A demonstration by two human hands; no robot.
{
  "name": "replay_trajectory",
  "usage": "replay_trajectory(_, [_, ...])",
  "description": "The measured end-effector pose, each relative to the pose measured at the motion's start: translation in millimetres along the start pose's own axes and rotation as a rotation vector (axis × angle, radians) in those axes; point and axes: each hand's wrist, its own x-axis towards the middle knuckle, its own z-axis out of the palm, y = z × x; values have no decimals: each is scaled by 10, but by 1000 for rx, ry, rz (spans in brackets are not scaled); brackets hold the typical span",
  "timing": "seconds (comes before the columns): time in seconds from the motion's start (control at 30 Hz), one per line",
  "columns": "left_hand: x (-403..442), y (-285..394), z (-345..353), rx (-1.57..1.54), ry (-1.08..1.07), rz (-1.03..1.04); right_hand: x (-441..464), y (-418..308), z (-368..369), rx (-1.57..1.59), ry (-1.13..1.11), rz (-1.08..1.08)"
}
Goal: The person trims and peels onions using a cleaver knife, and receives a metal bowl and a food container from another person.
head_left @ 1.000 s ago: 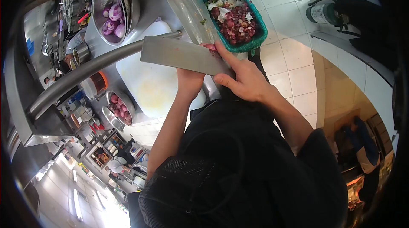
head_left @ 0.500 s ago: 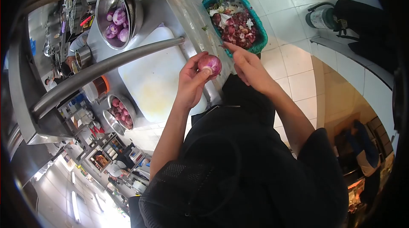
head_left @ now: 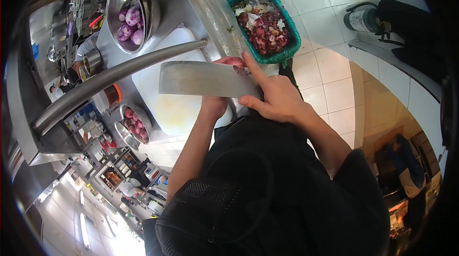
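Observation:
My left hand [head_left: 214, 106] is closed around a red onion [head_left: 235, 62]. A wide cleaver [head_left: 203, 80] crosses in front, its blade hiding most of those fingers and the lower part of the onion. My right hand [head_left: 279, 97] grips the cleaver at its handle end, with the index finger stretched toward the onion. The handle itself is hidden in the palm. Both hands are over the near edge of the counter, beside a white cutting board [head_left: 165, 107].
A metal bowl [head_left: 113, 26] of peeled onions stands on the counter. Another bowl [head_left: 147, 118] holds unpeeled red onions. A green-lined bin [head_left: 295, 40] of skins and scraps is just beyond my hands. A metal bar [head_left: 124, 70] spans above the board.
The cleaver's broad blade has swung into view across my left hand. My right hand has turned and moved in close to the onion, which stays in my left hand.

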Motion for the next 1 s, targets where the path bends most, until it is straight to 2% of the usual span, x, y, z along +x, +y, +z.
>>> replay_trajectory(0.1, [-13, -8, -21, 143, 41, 50, -4, 40, 43, -27, 37, -8])
replay_trajectory(0.23, [-38, 29, 13, 146, 57, 31, 24, 226, 91, -22, -15, 13])
replay_trajectory(0.3, [-47, 30, 14, 179, 54, -70, 78, 457, 294, 422, 152, -33])
replay_trajectory(0.33, [-26, 11, 51, 85, 109, -74, 97, 454, 324, 620, 212, -67])
replay_trajectory(0.37, [-6, 11, 67, 86, 108, -73, 100, 520, 291, 620, 213, -68])
replay_trajectory(0.43, [2, 72, 138, -4, 94, -106, 130, 730, 175, 1026, 45, 327])
replay_trajectory(0.47, [-13, 87, 144, -4, 97, -106, 152, 761, 141, 1035, 73, 358])
replay_trajectory(0.5, [-18, 106, 142, 1, 96, -126, 135, 681, 85, 1037, 76, 357])
replay_trajectory(0.6, [-28, 89, 88, 22, 103, -157, 52, 418, 77, 749, 168, 97])
replay_trajectory(0.63, [-19, 62, 84, 29, 114, -152, 25, 377, 81, 748, 172, 100])
replay_trajectory(0.7, [-42, 12, 102, 3, 104, -83, -31, 219, 30, 277, 125, -39])
replay_trajectory(0.73, [-52, 2, 100, -19, 97, -16, -50, 137, 9, 276, 126, -42])
replay_trajectory(0.8, [-23, -9, 59, -18, 51, -10, -71, 20, -14, 151, 46, 19])
replay_trajectory(1.0, [-70, 39, 103, -12, 10, 12, -74, 49, 48, 122, 49, 6])
